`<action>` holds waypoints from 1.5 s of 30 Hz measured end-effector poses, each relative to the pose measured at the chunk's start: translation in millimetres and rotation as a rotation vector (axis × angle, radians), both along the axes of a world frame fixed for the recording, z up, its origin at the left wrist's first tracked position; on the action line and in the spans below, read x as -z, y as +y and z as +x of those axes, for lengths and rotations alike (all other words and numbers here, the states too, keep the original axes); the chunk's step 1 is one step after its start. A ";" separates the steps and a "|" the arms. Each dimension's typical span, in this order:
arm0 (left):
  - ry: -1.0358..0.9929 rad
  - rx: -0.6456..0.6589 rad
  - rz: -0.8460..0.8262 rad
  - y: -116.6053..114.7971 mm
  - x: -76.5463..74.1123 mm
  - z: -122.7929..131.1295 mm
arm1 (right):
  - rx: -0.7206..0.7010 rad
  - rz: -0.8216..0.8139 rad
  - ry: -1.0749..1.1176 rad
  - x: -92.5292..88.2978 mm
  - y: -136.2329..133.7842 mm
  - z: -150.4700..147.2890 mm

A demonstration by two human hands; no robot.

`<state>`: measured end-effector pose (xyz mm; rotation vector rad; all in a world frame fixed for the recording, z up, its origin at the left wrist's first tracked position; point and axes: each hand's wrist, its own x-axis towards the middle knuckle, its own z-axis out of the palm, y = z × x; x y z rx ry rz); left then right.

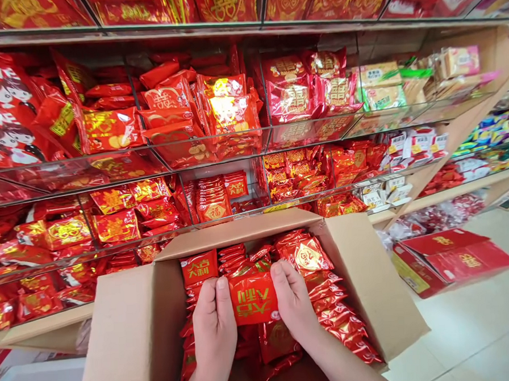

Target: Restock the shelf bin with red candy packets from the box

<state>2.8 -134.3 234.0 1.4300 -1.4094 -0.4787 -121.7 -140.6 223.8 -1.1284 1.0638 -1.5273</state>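
- Head view, 6 o'clock: an open cardboard carton (129, 333) stands with its flaps folded outward, and red foil packets (329, 309) lie in close rows inside it
- The left hand (213, 323) is closed on the left side of a red packet (254, 298), thumb on top and the other fingers out of sight, a firm pinch that keeps the foil from slipping
- The right hand (292, 302) grasps the packet's right end, fingers spread over the foil, so the pressure is shared and the packet stays square between both hands
- The red packet sits near the middle of the carton, gold lettering facing up, over the packed rows
- 12 o'clock: glass shelves (217, 138) hold many red packets, with "LOVE" bags (6, 107) at 10 o'clock
- 3 to 4 o'clock: red gift boxes (454, 257) lie on the tiled floor (479, 338)
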 end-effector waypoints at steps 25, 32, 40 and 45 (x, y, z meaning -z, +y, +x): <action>-0.122 0.540 0.113 -5.4 -24.3 16.0 | -0.271 -0.312 0.651 -40.6 -18.1 -25.2; 0.717 0.317 0.202 -6.6 -23.1 -7.9 | -0.198 -0.054 0.004 -26.6 -13.8 -17.5; 1.039 0.213 0.187 -2.1 -22.6 -13.7 | -0.379 0.114 -0.218 -3.7 5.7 3.9; 0.321 0.153 -0.152 -17.2 -34.4 31.2 | -0.147 -0.102 0.177 -39.9 -27.7 -22.1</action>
